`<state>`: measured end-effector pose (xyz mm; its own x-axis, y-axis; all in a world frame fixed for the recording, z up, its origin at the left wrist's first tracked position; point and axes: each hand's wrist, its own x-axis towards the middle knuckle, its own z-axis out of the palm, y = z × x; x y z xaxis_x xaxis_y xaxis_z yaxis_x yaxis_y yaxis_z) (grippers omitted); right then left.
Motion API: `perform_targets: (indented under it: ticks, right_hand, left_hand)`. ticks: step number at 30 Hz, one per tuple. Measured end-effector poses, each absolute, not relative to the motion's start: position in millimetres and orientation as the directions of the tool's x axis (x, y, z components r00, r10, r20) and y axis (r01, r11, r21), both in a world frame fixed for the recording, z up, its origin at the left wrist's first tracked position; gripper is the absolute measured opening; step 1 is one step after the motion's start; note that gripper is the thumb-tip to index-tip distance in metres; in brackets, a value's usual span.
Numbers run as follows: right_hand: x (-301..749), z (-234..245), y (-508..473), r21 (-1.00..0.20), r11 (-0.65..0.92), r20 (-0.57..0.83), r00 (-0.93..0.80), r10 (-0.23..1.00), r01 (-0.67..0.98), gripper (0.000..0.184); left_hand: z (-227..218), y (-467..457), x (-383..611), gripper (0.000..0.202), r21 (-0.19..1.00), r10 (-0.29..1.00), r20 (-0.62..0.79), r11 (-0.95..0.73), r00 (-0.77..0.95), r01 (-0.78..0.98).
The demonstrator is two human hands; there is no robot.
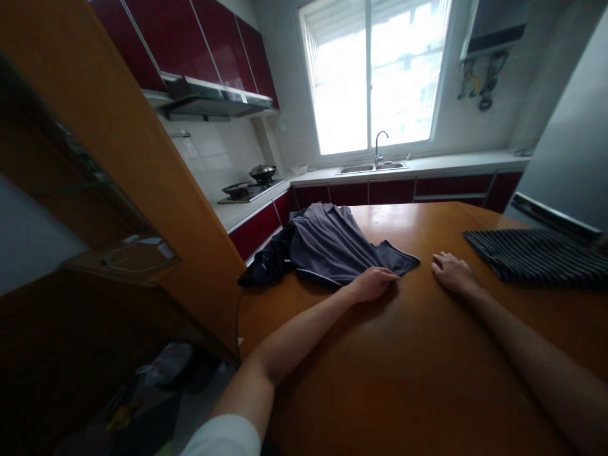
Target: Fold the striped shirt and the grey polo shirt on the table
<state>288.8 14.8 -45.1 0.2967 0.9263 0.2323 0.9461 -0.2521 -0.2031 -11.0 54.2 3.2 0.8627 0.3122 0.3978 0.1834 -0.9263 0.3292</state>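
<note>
A crumpled grey garment with white piping lies on the wooden table; whether it is a shirt or shorts I cannot tell. My left hand is at its near edge, the fingers closed in a pinch by the pointed corner. Farther right, my right hand rests palm down on the bare tabletop with its fingers stretched out, holding nothing. It is a short way from the garment's corner. Beside it on the right lies a dark striped cloth item, spread flat.
Black clothing lies bunched at the left edge of the round wooden table. A wooden cabinet stands close on the left. Behind are a stove with pans, a sink and a window; a fridge is at right.
</note>
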Motion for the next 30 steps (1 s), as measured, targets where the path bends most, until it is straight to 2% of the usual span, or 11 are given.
perform_targets:
  ticks: [2,5,7,9,10,13,18,26,28,30]
  right_hand:
    - [288,-44,14,-0.200,-0.255,0.219,0.297,0.930,0.946,0.055]
    - [287,-41,13,-0.202,-0.259,0.215,0.301,0.929,0.945,0.054]
    - [286,-40,12,-0.204,-0.262,0.217,0.305,0.927,0.943,0.053]
    - [285,-40,12,-0.200,-0.266,0.215,0.307,0.927,0.943,0.053]
    - [284,-39,12,-0.197,-0.267,0.213,0.307,0.928,0.943,0.054]
    - [283,-39,13,-0.192,-0.275,0.211,0.313,0.926,0.942,0.054]
    - [284,-40,14,-0.199,-0.269,0.210,0.309,0.927,0.942,0.055]
    - [280,-41,14,-0.245,-0.262,0.229,0.318,0.920,0.933,0.051]
    - [280,-39,15,-0.304,-0.251,0.241,0.330,0.913,0.919,0.051]
    - [282,-35,15,-0.439,-0.229,0.254,0.365,0.896,0.869,0.052]
  left_hand:
    - [17,63,-14,0.037,0.333,0.369,0.409,-0.912,0.835,0.240]
    - [46,96,-38,0.041,0.347,0.558,0.488,-0.829,0.671,0.438]
    - [63,123,-68,0.042,0.375,0.756,0.543,-0.608,0.365,0.700]
    - [72,145,-105,0.046,0.415,0.851,0.524,-0.294,0.038,0.861]
    - [74,153,-122,0.046,0.445,0.872,0.479,-0.143,-0.100,0.884]
    - [68,166,-161,0.039,0.484,0.895,0.384,0.013,-0.226,0.875]
    - [62,174,-170,0.039,0.506,0.912,0.364,-0.024,-0.188,0.862]
    - [102,173,-111,0.052,0.468,0.852,0.523,-0.313,0.027,0.826]
    - [115,169,-65,0.052,0.432,0.817,0.556,-0.442,0.153,0.787]
    - [120,156,-4,0.048,0.380,0.751,0.571,-0.601,0.333,0.703]
